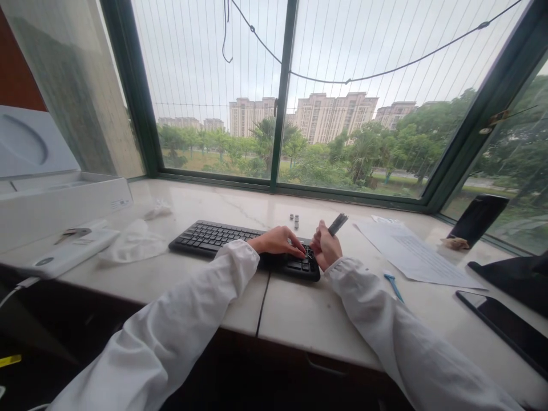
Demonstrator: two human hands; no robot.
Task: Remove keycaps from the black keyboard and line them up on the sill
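A black keyboard (205, 235) lies at a slant on the pale stone counter. My left hand (280, 241) reaches over its right part, fingers bent down and closed together at the number keys; what they pinch there, if anything, is too small to make out. Beside the keyboard's right end, my right hand (326, 245) is wrapped round a slim dark tool (339, 224) whose split or bristly end sticks up past the fist. The tool's lower part is hidden in the hand and near the keys. Several small grey keycaps (296, 221) rest behind the keyboard.
Printed sheets (406, 251), a blue plastic tool (393, 286) and a phone (505, 325) lie to the right; another phone (478, 221) stands upright. At left are a white box (64, 197), crumpled white wrapping (132, 242) and a white device (72, 251) with a cable.
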